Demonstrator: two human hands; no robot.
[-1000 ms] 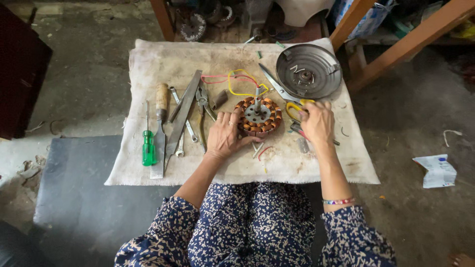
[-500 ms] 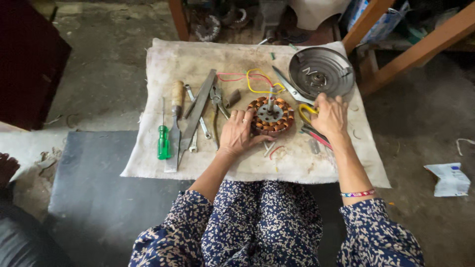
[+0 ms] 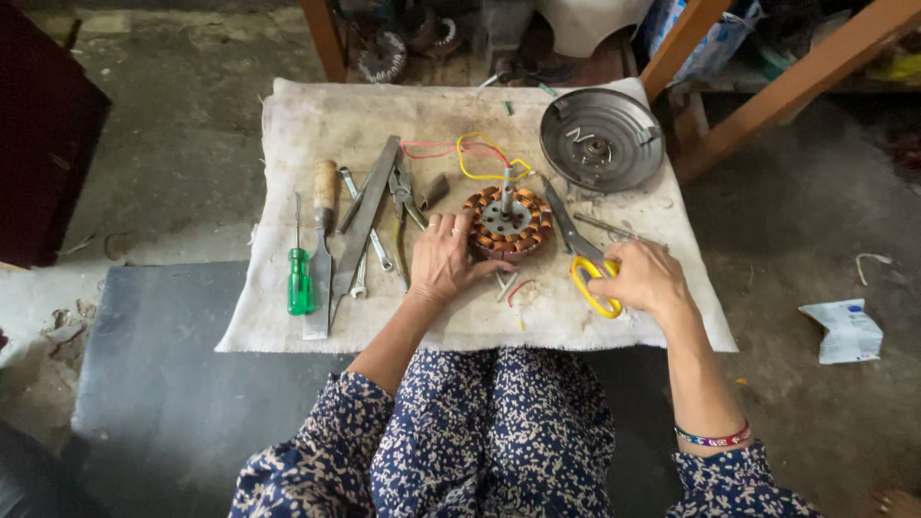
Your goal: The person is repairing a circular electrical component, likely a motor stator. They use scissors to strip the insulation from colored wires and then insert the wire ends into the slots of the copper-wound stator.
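Note:
A round copper-wound stator with a metal shaft stands on a dirty white cloth. Red and yellow wires run from it toward the back. My left hand rests against the stator's near left side, fingers curled by its rim. My right hand grips the yellow handles of a pair of scissors, whose blades point up and left, past the stator's right side.
Left of the stator lie a green screwdriver, a wooden-handled chisel, a flat file, spanners and pliers. A grey metal cover dish sits at the cloth's far right. Wooden legs stand behind; crumpled paper lies on the floor.
My right hand has moved back from the stator's right side toward me and now holds the scissors' yellow handles. My left hand stays at the stator. The view shifted slightly.

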